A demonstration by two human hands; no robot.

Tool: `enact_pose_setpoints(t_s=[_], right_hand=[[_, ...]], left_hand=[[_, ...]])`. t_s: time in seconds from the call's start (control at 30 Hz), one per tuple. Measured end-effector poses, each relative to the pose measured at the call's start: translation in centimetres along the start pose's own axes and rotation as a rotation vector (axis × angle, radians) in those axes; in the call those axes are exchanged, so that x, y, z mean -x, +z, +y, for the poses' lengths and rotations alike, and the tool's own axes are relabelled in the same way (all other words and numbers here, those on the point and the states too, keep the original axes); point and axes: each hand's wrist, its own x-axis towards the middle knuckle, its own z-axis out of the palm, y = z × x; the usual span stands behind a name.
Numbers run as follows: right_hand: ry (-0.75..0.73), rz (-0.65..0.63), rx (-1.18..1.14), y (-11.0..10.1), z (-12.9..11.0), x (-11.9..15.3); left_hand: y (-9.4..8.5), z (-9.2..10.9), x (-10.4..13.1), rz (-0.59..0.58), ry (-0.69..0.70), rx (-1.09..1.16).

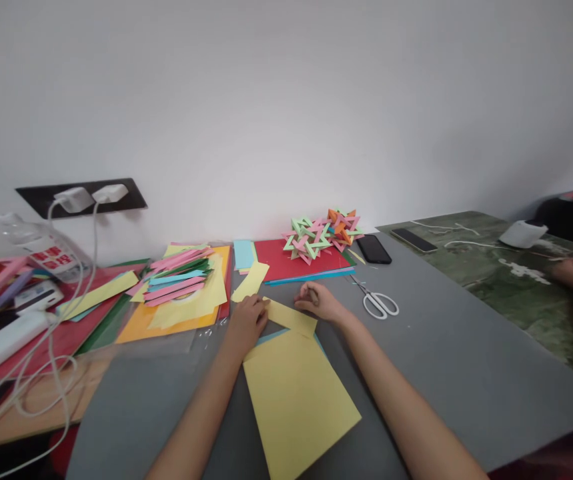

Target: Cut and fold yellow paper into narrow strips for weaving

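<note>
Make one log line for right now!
left hand: at left end of yellow strip | right hand: near strip | scissors: on table, right of hands

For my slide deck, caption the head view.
Left hand at a yellow paper strip, right hand close by, scissors and paper stars beyond.

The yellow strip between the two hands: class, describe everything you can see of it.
The yellow strip is a plain, pale rectangle that looks like paper or thin card. It lies roughly flat over the grey tabletop, its right end nearer the wearer and meeting the top of the large yellow sheet. The left hand touches its left end; the right hand is by its far edge, contact unclear.
</note>
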Motion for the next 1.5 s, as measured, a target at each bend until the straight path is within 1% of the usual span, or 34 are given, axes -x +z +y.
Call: enact_pose_setpoints(t_s=[0.07, 0.17, 0.27, 0.4, 0.5, 0.6, 0.63, 0.67, 0.77, 0.83, 0.93, 1.03, 1.1, 1.2, 1.27, 1.33, 1.43, 1.5], right_hand=[[0.009, 0.058, 0.138, 0.5, 0.1, 0.0], [0.086, 0.108, 0.251, 1.3, 0.4, 0.1], [0.146, 0.125, 0.253, 1.7, 0.4, 0.3], [0.18, 0.167, 0.153, 1.6, 0.3, 0.3], [0.178, 0.168, 0.052, 1.4, 0.3, 0.2], [0.17, 0.078, 0.012, 1.4, 0.4, 0.2], [0.154, 0.068, 0.012, 1.5, 0.4, 0.2], [0.126, 0.083, 0.016, 1.7, 0.5, 0.2], [0.054, 0.195, 0.057, 2.2, 0.6, 0.0], [0.068, 0.222, 0.076, 2.4, 0.6, -0.1], [0.116, 0.192, 0.021, 2.6, 0.3, -0.1], [0.128, 0.167, -0.045, 2.7, 0.1, 0.1], [0.109, 0.145, -0.054, 2.8, 0.2, 0.1], [0.029, 0.134, -0.005, 2.8, 0.3, 0.0], [-0.032, 0.191, 0.048, 2.6, 0.0, -0.1], [-0.084, 0.305, 0.056, 2.4, -0.6, -0.1], [-0.126, 0.509, -0.065, 2.1, -1.4, -0.2], [-0.112, 0.591, -0.179, 2.1, -1.7, -0.1]], left_hand=[[0.0, 0.0, 0.1, 0.016, -0.01, 0.022], [-0.1, 0.1, 0.2, 0.029, -0.031, 0.039], [-0.3, 0.2, 0.2, 0.022, -0.034, 0.049], [-0.3, 0.3, 0.1, 0.008, -0.032, 0.044], [-0.2, 0.2, 0.1, 0.008, -0.036, 0.037], [-0.1, 0.1, 0.1, 0.008, -0.043, 0.027], [-0.1, 0.1, 0.1, 0.007, -0.046, 0.025], [-0.1, 0.1, 0.1, 0.004, -0.049, 0.024], [-0.1, 0.2, 0.1, -0.003, -0.056, 0.025], [-0.1, 0.2, 0.1, -0.011, -0.057, 0.028], [-0.2, 0.3, 0.1, -0.02, -0.052, 0.029], [-0.2, 0.3, 0.0, -0.023, -0.051, 0.035], [-0.3, 0.3, 0.0, -0.026, -0.054, 0.039], [-0.3, 0.4, 0.1, 0.001, -0.06, 0.038], [-0.3, 0.5, 0.1, 0.053, -0.071, 0.035], [-0.4, 0.7, 0.0, 0.109, -0.092, 0.028], [-0.6, 0.7, -0.1, 0.162, -0.12, 0.023], [-0.8, 0.7, -0.2, 0.185, -0.127, 0.032]])
